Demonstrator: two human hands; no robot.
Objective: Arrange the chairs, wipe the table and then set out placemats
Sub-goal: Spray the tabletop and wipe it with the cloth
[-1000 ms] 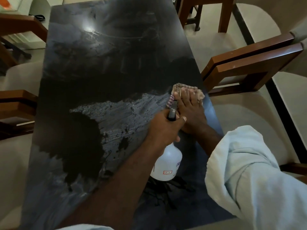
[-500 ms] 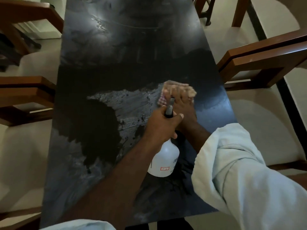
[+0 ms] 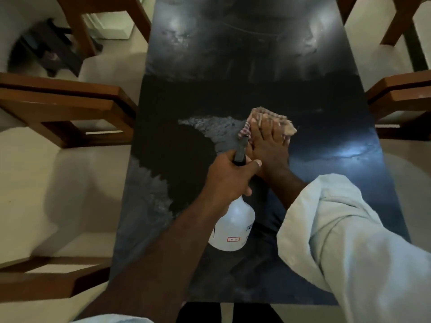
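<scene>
The left hand point(image 3: 229, 177) grips the neck of a white spray bottle point(image 3: 233, 227) as before; its small red-bordered label is too blurred to read. Beyond it, the right hand point(image 3: 268, 145) presses flat, fingers spread, on the checked cloth point(image 3: 270, 120), which has slid leftward toward the dark worktop's point(image 3: 268, 66) middle since a second ago.

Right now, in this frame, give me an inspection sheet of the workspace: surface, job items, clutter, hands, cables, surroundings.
Surface: dark glossy rectangular table, streaked with wet patches.
Job's things: checked wiping cloth flat on the table; white plastic spray bottle with dark nozzle; no placemats seen.
Clutter: nothing seen.
Hands: left hand grips the bottle's neck; right hand presses flat on the cloth.
Cables: nothing seen.
Surroundings: brown wooden chairs with cream cushions along both sides; dark object on the floor far left, unclear.
</scene>
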